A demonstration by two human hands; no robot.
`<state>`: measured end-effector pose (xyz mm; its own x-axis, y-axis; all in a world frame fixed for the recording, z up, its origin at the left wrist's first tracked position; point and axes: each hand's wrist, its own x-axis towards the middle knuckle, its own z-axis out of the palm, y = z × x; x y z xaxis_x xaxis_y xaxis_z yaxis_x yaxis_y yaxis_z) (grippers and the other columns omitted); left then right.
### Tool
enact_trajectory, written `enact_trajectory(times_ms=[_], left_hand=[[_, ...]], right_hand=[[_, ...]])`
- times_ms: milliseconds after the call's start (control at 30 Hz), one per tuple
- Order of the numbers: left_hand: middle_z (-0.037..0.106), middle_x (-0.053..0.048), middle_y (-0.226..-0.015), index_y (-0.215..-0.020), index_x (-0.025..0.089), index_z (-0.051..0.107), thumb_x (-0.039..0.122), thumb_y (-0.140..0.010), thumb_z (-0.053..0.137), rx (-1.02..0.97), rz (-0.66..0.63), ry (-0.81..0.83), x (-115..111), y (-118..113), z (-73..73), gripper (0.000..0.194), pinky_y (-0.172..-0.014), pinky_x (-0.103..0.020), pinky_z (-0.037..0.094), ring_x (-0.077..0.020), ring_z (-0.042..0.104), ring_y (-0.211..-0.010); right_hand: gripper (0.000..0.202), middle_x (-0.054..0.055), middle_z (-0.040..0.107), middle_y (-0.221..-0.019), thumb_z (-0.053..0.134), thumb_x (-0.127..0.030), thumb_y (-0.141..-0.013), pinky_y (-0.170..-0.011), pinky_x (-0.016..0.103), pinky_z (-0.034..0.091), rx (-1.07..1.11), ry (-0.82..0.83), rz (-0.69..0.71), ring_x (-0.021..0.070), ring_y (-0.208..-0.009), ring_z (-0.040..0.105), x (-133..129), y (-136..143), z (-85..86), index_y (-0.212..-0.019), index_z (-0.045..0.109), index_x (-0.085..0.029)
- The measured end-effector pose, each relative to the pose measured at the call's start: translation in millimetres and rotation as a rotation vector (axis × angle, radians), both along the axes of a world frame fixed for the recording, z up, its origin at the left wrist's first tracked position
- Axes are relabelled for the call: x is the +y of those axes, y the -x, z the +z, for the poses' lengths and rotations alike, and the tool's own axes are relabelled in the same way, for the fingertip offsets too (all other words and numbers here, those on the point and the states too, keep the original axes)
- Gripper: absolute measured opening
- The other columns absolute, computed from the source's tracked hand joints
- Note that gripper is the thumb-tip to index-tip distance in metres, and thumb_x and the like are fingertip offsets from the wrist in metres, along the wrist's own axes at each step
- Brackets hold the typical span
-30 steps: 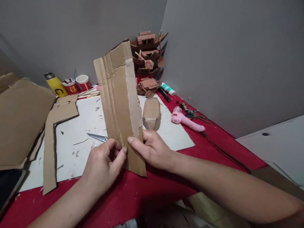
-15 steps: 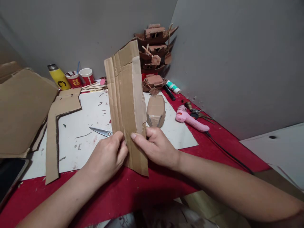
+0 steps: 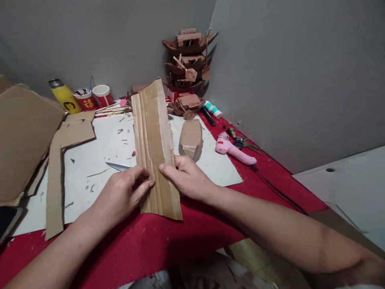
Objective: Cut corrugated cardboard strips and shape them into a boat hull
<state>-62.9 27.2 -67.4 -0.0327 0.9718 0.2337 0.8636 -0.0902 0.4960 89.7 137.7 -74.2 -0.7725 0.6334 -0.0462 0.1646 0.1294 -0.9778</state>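
A creased strip of brown cardboard (image 3: 152,132) is held up in front of me, its top leaning away, with a pale torn band down its right side. My left hand (image 3: 126,188) grips its left edge, thumb on the near face and fingers partly hidden behind. On the opposite edge my right hand (image 3: 188,174) pinches the strip, the thumb lying flat on the front. Scissors (image 3: 117,166) lie on the white sheet, mostly covered by my left hand and the strip. Beyond my right hand rests a boat-shaped cardboard piece (image 3: 191,138).
An L-shaped cardboard offcut (image 3: 55,184) and larger cardboard (image 3: 27,136) lie left. Behind are a yellow bottle (image 3: 64,96), paper cups (image 3: 102,95) and stacked brown model boats (image 3: 189,60) by the wall. A pink glue gun (image 3: 236,150) with a black cord lies right, on the red tabletop (image 3: 120,257).
The cardboard strip has come down and tilted further back. My left thumb now shows on its front face. The view has shifted slightly, moving the background left.
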Motion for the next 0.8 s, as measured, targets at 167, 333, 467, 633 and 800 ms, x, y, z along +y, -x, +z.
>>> enact_trajectory(times_ms=[167, 333, 467, 633, 800], left_hand=[[0.065, -0.002, -0.071, -0.087, 0.018, 0.054, 0.024, -0.087, 0.049, 0.049, 0.032, -0.022, 0, -4, -10.5, 0.007, -0.056, -0.024, 0.042, -0.0143, 0.060, -0.060], [0.056, 0.001, -0.060, -0.085, 0.019, 0.051, 0.019, -0.087, 0.043, 0.146, 0.133, -0.030, 6, -2, -20.0, 0.008, -0.048, -0.025, 0.036, -0.0144, 0.052, -0.048], [0.052, 0.004, -0.058, -0.079, 0.020, 0.050, 0.020, -0.088, 0.046, 0.017, 0.082, -0.039, 7, 5, -12.0, 0.010, -0.050, -0.023, 0.037, -0.0112, 0.049, -0.049], [0.059, 0.003, -0.065, -0.085, 0.020, 0.055, 0.020, -0.086, 0.051, -0.021, -0.005, -0.064, 1, 2, -7.9, 0.004, -0.055, -0.022, 0.040, -0.0096, 0.053, -0.056], [0.062, -0.001, -0.085, -0.102, 0.020, 0.057, 0.022, -0.083, 0.059, -0.103, 0.203, -0.252, 0, -2, -8.8, 0.020, -0.064, -0.023, 0.046, -0.0104, 0.057, -0.065]], right_hand=[[0.026, -0.001, 0.050, -0.056, 0.044, -0.031, -0.080, -0.046, 0.021, 0.035, 0.011, 0.018, -0.013, 0.0117, -0.054, 0.048, -4, 2, -1.1, -0.059, 0.051, -0.016], [0.023, -0.001, 0.050, -0.057, 0.045, -0.031, -0.079, -0.052, 0.023, 0.042, 0.016, 0.099, 0.014, 0.0144, -0.059, 0.054, -10, 3, -2.6, -0.061, 0.050, -0.017], [0.022, 0.000, 0.055, -0.063, 0.045, -0.031, -0.079, -0.055, 0.022, 0.044, 0.024, 0.136, 0.025, 0.0146, -0.063, 0.057, -5, 3, -3.5, -0.065, 0.053, -0.016], [0.021, -0.001, 0.056, -0.061, 0.045, -0.029, -0.079, -0.047, 0.019, 0.040, -0.046, 0.121, 0.035, 0.0113, -0.055, 0.052, 5, 3, -4.6, -0.065, 0.055, -0.015], [0.018, 0.000, 0.062, -0.069, 0.047, -0.027, -0.080, -0.057, 0.022, 0.046, 0.023, 0.148, 0.112, 0.0145, -0.067, 0.059, 6, 1, 0.1, -0.071, 0.058, -0.016]])
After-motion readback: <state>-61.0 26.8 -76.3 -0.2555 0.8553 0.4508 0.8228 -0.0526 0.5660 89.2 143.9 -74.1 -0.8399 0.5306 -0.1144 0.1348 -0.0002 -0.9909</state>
